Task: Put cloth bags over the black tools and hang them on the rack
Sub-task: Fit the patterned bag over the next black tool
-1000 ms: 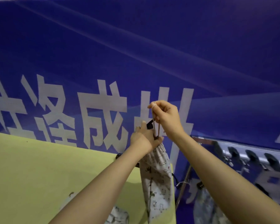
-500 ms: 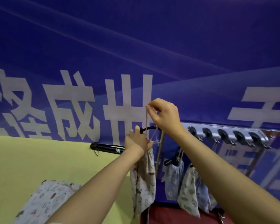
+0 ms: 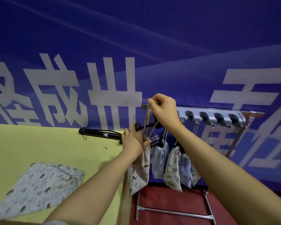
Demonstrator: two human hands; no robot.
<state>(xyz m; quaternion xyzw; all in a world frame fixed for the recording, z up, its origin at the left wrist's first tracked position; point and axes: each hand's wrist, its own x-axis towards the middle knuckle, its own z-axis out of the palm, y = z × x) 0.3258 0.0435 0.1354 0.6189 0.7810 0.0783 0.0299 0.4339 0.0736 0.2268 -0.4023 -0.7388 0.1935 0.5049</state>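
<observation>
At the far left we see a spare cloth bag (image 3: pixel 39 189) lying flat on the yellow table (image 3: pixel 39 143), likely waiting for the bare black tool (image 3: pixel 101 134) that rests farther back along the table's rear edge, against the blue banner (image 3: pixel 136 46).

Moving right, our left hand (image 3: pixel 134 141) grips the gathered neck of the printed bag (image 3: pixel 139 169) we are working on, its fingers curled round the cloth. The body of the bag hangs past the table's right edge. We judge this grip is there to keep the neck bunched and steady while the cord is drawn. A black handle (image 3: pixel 140 126) pokes out above the hand, so the tool seems to be inside already.

Just right of that, our right hand (image 3: pixel 165 108) is raised level with the rack (image 3: pixel 217 116), its fingers (image 3: pixel 152 101) pinching the top of the drawstring (image 3: pixel 147 120), which runs taut down to the bag's neck. Holding the loop high both cinches the bag and brings it up to the row of clips.

Further right, several bagged tools (image 3: pixel 172 168) hang close together from the rack's left end, while the clips (image 3: pixel 219 118) toward the right look free. We judge the next move calls for carrying the loop over to one of those.
</observation>
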